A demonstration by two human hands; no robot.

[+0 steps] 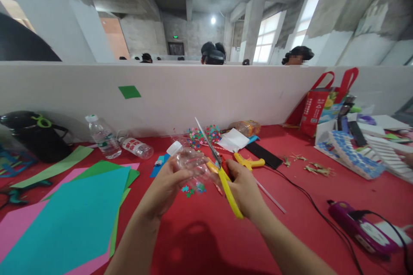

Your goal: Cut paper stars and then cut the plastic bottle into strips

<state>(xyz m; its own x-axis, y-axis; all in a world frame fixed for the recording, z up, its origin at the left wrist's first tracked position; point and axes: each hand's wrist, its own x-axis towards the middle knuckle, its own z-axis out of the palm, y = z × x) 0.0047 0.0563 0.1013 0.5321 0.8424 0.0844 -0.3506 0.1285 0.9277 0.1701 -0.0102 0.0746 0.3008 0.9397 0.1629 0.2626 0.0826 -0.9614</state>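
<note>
My left hand (167, 184) is closed around a clear plastic bottle (192, 161) with a white cap, tilted with the cap toward the upper left. In my right hand (241, 184) are scissors (229, 193) with yellow and red handles, their blades pointing up and away. The blades pass close to the bottle's right end; whether they touch it I cannot tell. Small coloured star pieces (190, 191) lie on the red table (187, 232) under the bottle. Behind the hands sits a heap of coloured star confetti (204, 135). A yellow glue gun (248, 162) rests just beyond my right hand.
Coloured paper sheets (74, 210) cover the left side. Two clear bottles, one upright (103, 137) and one lying (137, 148), and a black flask (34, 137) stand behind them. At right are a purple power strip (361, 227), cables and a red bag (314, 111). A white partition (193, 94) runs behind.
</note>
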